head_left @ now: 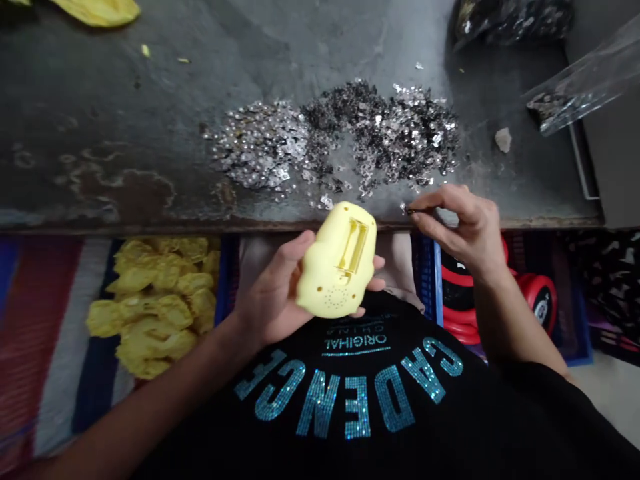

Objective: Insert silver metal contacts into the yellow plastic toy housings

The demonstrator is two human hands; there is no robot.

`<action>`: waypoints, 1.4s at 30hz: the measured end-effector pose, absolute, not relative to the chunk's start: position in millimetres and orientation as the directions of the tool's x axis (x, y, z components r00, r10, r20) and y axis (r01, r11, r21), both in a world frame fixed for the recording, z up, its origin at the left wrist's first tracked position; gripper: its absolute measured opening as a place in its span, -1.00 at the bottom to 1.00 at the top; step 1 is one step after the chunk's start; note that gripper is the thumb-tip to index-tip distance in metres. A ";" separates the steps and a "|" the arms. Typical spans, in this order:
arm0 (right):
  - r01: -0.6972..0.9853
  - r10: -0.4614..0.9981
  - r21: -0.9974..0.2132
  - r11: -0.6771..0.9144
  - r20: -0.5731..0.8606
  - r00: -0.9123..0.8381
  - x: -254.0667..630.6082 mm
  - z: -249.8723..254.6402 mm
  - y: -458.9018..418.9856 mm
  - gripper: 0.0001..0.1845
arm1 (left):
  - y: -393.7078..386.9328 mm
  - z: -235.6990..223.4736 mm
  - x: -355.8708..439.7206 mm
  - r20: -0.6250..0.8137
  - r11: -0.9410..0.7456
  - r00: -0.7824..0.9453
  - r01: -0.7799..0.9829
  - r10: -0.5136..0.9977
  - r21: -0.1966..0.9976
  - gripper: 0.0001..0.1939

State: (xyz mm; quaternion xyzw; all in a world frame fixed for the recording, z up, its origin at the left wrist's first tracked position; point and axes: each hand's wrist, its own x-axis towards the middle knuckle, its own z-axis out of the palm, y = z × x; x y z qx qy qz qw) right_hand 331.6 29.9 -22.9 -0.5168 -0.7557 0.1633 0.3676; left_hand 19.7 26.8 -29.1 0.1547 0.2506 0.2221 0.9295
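A pale yellow plastic toy housing lies in my left hand, its back turned up. An uncovered battery compartment, several screw holes and a round speaker grille show on it. My right hand, to the right of the housing, pinches a small metal contact piece between thumb and forefinger at the table's edge. Beyond both hands, heaps of small shiny metal pieces and darker ones are spread on the table.
The worn grey metal table ends in front of my body. Below its edge are bagged yellow parts at left and a blue crate with red round parts at right. Plastic bags of metal pieces lie at the far right.
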 end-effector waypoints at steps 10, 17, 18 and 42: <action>0.525 0.681 -0.454 0.720 0.606 -0.410 287.8 -1.9 23.8 -0.91 | 16.3 -27.0 18.9 -0.275 0.893 0.868 -0.329 0.414 0.307 -0.36; 0.599 0.640 -0.291 0.747 0.560 -0.526 286.0 9.8 17.1 -0.77 | 8.2 -29.1 17.5 -0.231 0.884 0.868 -0.374 0.440 0.280 -0.35; 0.607 0.646 -0.287 0.741 0.548 -0.531 285.8 10.7 15.3 -0.75 | 7.9 -29.0 17.6 -0.228 0.882 0.868 -0.372 0.441 0.289 -0.35; 0.660 0.625 -0.229 0.716 0.632 -0.458 283.6 -2.4 -2.3 -0.70 | 2.3 -26.3 27.7 -0.226 0.868 0.861 -0.373 0.455 0.327 -0.42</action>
